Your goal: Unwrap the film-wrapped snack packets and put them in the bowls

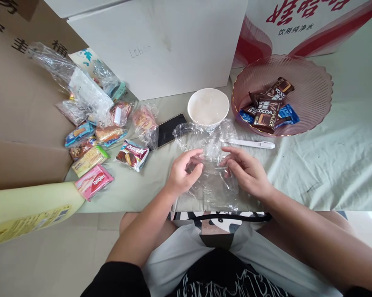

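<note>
A clear plastic bag (pixel 215 181) lies crumpled and partly spread at the table's front edge, before my body. My left hand (pixel 184 171) pinches its left side between thumb and index finger. On the opposite side, my right hand (pixel 247 171) grips the bag with bent fingers. Just beyond the bag stands a white bowl (pixel 208 108), whose near rim the film almost meets. A white utility knife (pixel 250 143) rests to the right, past my right fingertips. Nothing can be made out inside the bag.
At right a pink ribbed glass bowl (pixel 316 95) holds brown and blue snack packets (pixel 268 109). Several wrapped snacks (pixel 93 136) pile up at left, near a dark phone (pixel 170 131). A white box (pixel 161 49) stands behind; a yellow bottle (pixel 34 210) lies front left.
</note>
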A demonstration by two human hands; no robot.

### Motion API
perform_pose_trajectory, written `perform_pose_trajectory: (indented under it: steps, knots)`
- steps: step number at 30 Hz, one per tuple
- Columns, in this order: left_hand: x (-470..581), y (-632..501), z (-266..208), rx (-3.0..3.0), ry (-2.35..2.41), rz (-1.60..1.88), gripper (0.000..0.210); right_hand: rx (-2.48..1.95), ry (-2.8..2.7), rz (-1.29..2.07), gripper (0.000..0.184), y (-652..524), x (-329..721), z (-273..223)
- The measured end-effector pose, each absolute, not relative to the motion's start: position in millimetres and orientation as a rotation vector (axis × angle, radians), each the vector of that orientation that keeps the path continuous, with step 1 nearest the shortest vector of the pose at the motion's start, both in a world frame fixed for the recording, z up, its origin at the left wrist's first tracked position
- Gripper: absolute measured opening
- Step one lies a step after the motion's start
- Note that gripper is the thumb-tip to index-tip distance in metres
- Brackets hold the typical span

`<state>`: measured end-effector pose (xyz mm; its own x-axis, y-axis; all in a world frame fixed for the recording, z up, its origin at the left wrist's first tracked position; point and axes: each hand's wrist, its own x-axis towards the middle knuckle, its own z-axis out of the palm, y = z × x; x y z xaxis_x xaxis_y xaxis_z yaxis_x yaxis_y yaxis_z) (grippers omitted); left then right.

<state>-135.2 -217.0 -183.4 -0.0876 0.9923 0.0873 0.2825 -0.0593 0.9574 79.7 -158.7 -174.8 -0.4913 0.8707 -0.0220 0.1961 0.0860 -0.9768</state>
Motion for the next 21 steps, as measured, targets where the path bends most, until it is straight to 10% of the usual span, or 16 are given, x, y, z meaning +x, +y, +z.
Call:
perform_pose_trajectory:
  steps: [6,21]
  knots:
    - [-139,-212,-182,1.601,1.518,1.052,0.030,-1.090,-1.866,1.437,0.048,-157,80,-176]
    - [-147,-207,-187,1.971,1.748,1.216,0.016,-1.051,-2.090,0.920,0.011,-154,79,-177]
